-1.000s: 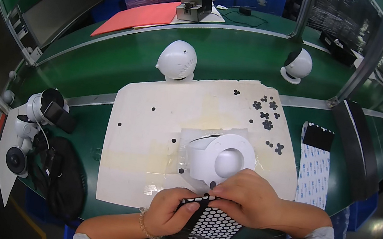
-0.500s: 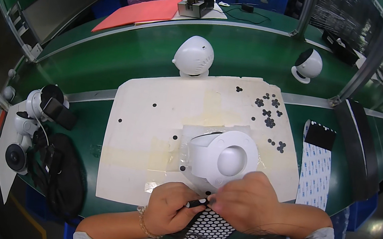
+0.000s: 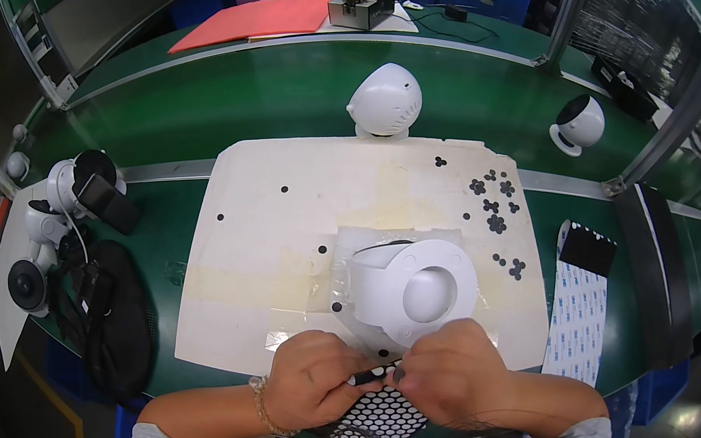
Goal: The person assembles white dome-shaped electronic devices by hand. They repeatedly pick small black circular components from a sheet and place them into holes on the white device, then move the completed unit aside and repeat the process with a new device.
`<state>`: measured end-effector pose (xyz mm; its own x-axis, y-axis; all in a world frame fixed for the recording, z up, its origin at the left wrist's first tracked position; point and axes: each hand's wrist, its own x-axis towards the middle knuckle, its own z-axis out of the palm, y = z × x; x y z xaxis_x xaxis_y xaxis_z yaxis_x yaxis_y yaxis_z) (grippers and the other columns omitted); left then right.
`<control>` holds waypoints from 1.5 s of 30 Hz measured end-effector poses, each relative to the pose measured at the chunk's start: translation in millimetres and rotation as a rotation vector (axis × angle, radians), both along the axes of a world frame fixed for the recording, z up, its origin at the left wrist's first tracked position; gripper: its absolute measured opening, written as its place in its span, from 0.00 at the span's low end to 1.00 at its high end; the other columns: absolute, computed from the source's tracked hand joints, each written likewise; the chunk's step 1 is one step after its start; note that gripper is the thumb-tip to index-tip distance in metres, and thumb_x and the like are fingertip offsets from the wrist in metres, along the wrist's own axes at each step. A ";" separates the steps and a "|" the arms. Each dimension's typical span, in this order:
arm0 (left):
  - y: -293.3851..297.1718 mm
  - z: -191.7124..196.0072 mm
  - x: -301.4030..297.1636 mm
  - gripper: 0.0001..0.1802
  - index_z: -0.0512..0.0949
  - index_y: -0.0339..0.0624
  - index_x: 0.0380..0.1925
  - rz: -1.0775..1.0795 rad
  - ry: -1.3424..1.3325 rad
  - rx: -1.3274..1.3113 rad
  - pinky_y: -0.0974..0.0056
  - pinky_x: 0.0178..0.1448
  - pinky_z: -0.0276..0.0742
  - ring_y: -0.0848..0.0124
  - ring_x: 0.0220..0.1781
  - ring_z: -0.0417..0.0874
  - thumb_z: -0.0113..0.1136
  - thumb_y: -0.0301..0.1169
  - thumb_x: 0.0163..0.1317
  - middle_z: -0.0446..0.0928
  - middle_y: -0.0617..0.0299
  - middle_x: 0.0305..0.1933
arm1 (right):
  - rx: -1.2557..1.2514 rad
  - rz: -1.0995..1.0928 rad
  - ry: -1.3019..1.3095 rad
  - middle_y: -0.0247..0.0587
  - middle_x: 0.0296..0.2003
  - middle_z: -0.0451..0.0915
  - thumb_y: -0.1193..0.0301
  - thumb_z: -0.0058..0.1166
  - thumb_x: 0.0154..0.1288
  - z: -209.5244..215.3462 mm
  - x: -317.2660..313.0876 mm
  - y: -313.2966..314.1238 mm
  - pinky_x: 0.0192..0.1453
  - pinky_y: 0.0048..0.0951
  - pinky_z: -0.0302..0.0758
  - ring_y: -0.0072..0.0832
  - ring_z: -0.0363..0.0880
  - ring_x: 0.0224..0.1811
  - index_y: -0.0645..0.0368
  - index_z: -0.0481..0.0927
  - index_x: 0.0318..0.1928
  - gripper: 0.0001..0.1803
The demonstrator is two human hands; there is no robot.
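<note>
My left hand [image 3: 313,381] pinches the folded upper edge of a black sheet of round stickers [image 3: 381,418], its white round spots in rows. My right hand [image 3: 452,373] is closed at the same edge, fingertips pressed on the sheet; whether a single dot is between them is hidden. Just beyond my hands, a white plastic housing [image 3: 365,290] with a round ring base [image 3: 462,278] lies on a translucent wrap sheet [image 3: 347,241]. Single black dots lie near it, one dot [image 3: 384,353] right by my fingers.
A pale board [image 3: 249,281] carries clusters of black dots [image 3: 496,224] at far right. A sticker strip [image 3: 578,319] lies right of it. White cameras [image 3: 387,101] stand on the green belt [image 3: 479,102]; more devices [image 3: 67,183] and a black pouch [image 3: 119,320] sit left.
Both white cameras on the green belt have shifted to the right. My fingers have moved slightly along the sheet's edge, and its folded strip is tilted a little more.
</note>
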<state>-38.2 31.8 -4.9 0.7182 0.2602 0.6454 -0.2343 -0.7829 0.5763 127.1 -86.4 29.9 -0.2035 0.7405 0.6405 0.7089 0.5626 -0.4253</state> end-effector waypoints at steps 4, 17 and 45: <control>1.2 -1.1 2.1 0.12 0.77 0.40 0.29 -0.007 -0.030 -0.003 0.65 0.25 0.65 0.65 0.21 0.72 0.63 0.26 0.40 0.75 0.62 0.24 | 0.181 0.166 -0.063 0.37 0.37 0.76 0.79 0.60 0.45 3.6 4.8 -2.3 0.38 0.29 0.66 0.29 0.74 0.37 0.55 0.72 0.45 0.22; 9.4 0.2 -11.4 0.13 0.77 0.41 0.29 -0.050 0.040 0.031 0.63 0.29 0.68 0.64 0.27 0.74 0.63 0.27 0.38 0.75 0.60 0.32 | -0.474 0.470 0.341 0.46 0.37 0.72 0.84 0.51 0.52 20.9 -10.7 15.7 0.32 0.32 0.70 0.37 0.74 0.32 0.58 0.69 0.47 0.20; 17.4 -33.2 -6.2 0.12 0.79 0.46 0.28 0.148 -0.009 0.223 0.58 0.48 0.58 0.60 0.57 0.62 0.64 0.39 0.46 0.65 0.58 0.58 | 0.061 -0.395 0.002 0.45 0.37 0.74 0.85 0.50 0.51 7.6 26.5 31.2 0.34 0.24 0.72 0.32 0.75 0.34 0.61 0.60 0.56 0.29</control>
